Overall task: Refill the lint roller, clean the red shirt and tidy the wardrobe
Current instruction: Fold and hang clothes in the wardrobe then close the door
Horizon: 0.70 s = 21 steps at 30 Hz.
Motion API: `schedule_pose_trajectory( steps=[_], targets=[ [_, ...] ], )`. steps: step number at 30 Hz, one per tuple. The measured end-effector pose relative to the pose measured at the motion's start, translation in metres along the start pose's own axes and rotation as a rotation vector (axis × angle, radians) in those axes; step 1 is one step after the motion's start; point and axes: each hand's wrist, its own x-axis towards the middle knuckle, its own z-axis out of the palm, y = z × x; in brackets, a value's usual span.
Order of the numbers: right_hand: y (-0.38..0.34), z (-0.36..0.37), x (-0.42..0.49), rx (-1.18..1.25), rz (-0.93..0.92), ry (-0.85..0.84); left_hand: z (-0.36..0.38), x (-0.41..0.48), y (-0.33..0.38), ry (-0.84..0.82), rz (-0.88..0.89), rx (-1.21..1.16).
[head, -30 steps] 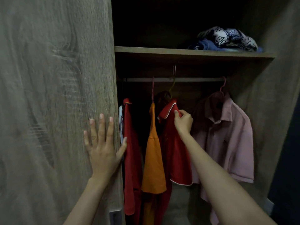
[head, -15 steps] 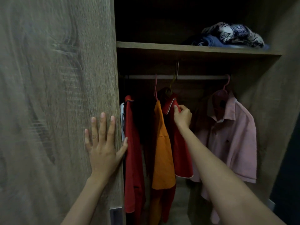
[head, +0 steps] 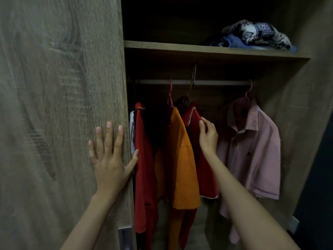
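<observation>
Head view: left hand [head: 108,159] lies flat and spread on the wardrobe door [head: 59,105], fingers released, the thumb just past the door's edge beside a red garment [head: 144,168] hanging at the left end of the rail [head: 216,82]. Right hand [head: 208,136] reaches in further right, fingers loosely curled and touching the shoulder of the red shirt [head: 192,120] with white piping; whether they pinch the cloth or only rest on it, I cannot tell. This shirt hangs between an orange garment [head: 182,159] on its left and a pink shirt [head: 252,150] well to its right.

Judged from this, the step is settling or taking the red shirt on the rail. Doing it well means gripping the hanger rather than the fabric, keeping the hook square on the rail, and holding the door steady. Folded clothes [head: 255,36] sit on the shelf [head: 180,48] above.

No brand or writing is readable; a small dark mark on the pink shirt's chest is too small to tell.
</observation>
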Motion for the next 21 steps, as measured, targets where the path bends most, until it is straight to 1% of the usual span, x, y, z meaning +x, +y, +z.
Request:
schedule_pose_trajectory(
  steps=[1, 5, 7, 8, 10, 15, 18, 21],
  targets=[
    [-0.003, -0.004, -0.008, 0.006, -0.012, 0.039, -0.001, 0.000, 0.000, -0.004, 0.000, -0.013],
    [-0.028, -0.017, -0.075, 0.054, -0.138, 0.326, -0.008, -0.006, -0.005, -0.042, -0.004, -0.115],
    [-0.037, -0.013, -0.125, 0.094, -0.172, 0.382, -0.013, -0.015, -0.012, -0.061, 0.004, -0.137],
    [-0.037, -0.008, -0.152, 0.093, -0.177, 0.374, -0.015, -0.020, -0.016, -0.075, 0.005, -0.144],
    [-0.029, 0.008, -0.205, 0.057, -0.149, 0.288, -0.020, -0.033, -0.025, -0.114, -0.003, -0.147],
    [0.005, 0.046, -0.321, -0.132, 0.035, -0.067, -0.028, -0.074, -0.057, -0.222, 0.019, -0.103],
    [0.024, 0.058, -0.348, -0.162, 0.053, -0.256, -0.027, -0.088, -0.069, -0.255, 0.042, -0.088],
    [0.034, 0.071, -0.366, -0.260, 0.074, -0.375, -0.027, -0.102, -0.077, -0.296, 0.072, -0.055]
  ],
)
